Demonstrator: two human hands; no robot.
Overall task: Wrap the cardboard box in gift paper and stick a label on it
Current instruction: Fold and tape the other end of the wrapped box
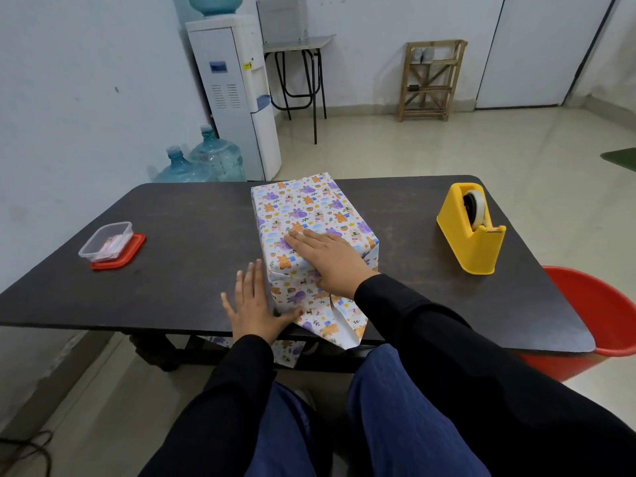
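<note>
Table (179, 242): dark top; its near edge hides most of a patterned paper scrap (287, 351) below.
Box (309, 208): in the table's middle, cardboard fully covered by gift paper (339, 325). Long axis runs away from me, far end leaning slightly left. The near end is partly hidden by my wrist, with loose flaps spilling to the table edge.
Tape dispenser (471, 232): yellow, well to the right.
Right hand (330, 259): flat on the box's top, fingers straight, gripping nothing.
Left hand (253, 304): flat on the table beside the box, thumb touching the lower flap.
Container (106, 241): clear, on a red lid (117, 259) at far left; I can't make out the contents.
</note>
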